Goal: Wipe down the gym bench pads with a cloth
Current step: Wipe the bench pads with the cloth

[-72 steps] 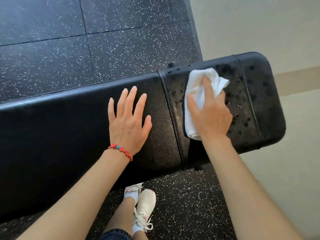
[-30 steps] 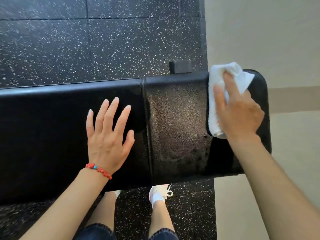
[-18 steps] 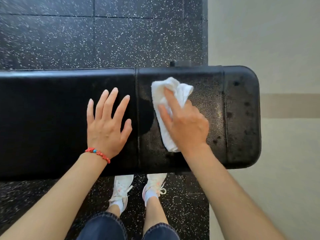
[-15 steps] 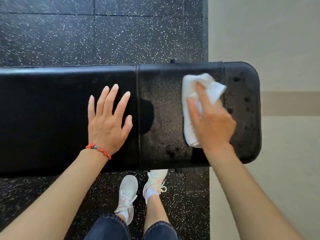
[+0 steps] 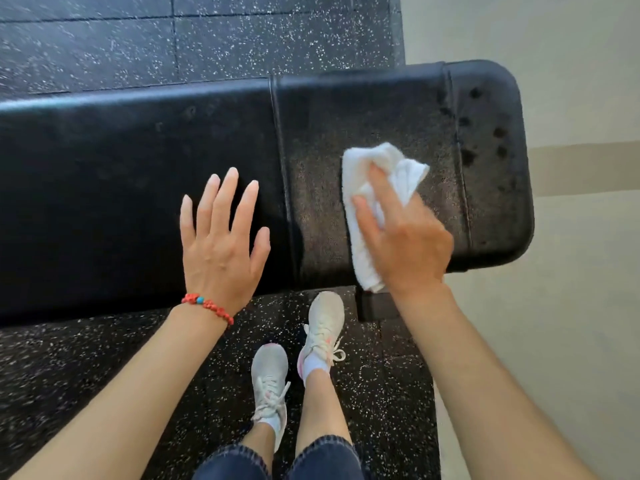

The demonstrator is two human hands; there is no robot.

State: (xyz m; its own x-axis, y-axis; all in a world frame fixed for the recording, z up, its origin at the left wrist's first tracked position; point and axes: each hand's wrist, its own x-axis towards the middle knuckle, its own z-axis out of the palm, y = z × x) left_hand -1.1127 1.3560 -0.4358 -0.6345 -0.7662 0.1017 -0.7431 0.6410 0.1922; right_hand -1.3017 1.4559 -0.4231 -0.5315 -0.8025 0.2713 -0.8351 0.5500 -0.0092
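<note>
White cloth (image 5: 367, 216) on seat pad (image 5: 377, 133), pressed beneath right hand (image 5: 405, 240), fingers apparently curled over it, blurred. Left hand (image 5: 221, 240) flat, fingers spread, on back pad (image 5: 121, 161).

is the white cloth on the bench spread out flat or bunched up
Bunched up. The white cloth lies in a crumpled, folded wad under the right hand on the bench pad.
</note>
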